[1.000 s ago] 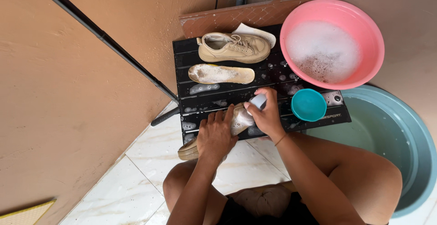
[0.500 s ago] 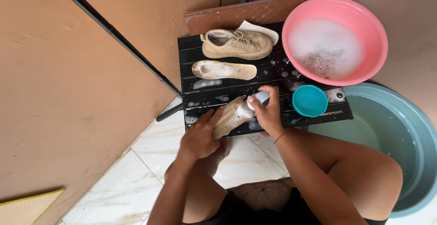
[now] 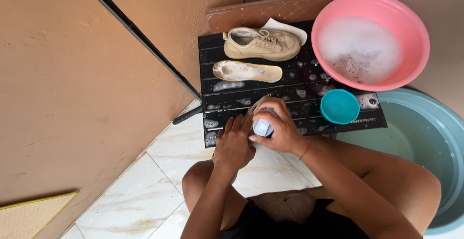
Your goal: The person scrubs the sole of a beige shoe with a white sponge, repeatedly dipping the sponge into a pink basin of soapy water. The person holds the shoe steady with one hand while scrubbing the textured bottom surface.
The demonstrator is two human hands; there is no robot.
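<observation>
1. The left hand (image 3: 234, 144) is pressing down on a beige shoe (image 3: 255, 109) at the near edge of the black slatted surface (image 3: 299, 82), fingers spread flat over it; the shoe is mostly hidden.
2. The right hand (image 3: 282, 130) is gripping a pale scrub brush (image 3: 263, 127), fingers clamped around it, against the same shoe.
3. A 2nd beige shoe (image 3: 263, 44) and a sudsy insole (image 3: 247, 71) are lying farther back.
4. A small teal cup (image 3: 340, 106) is sitting just right of the hands, below a pink basin (image 3: 415, 50) of foamy water.
</observation>
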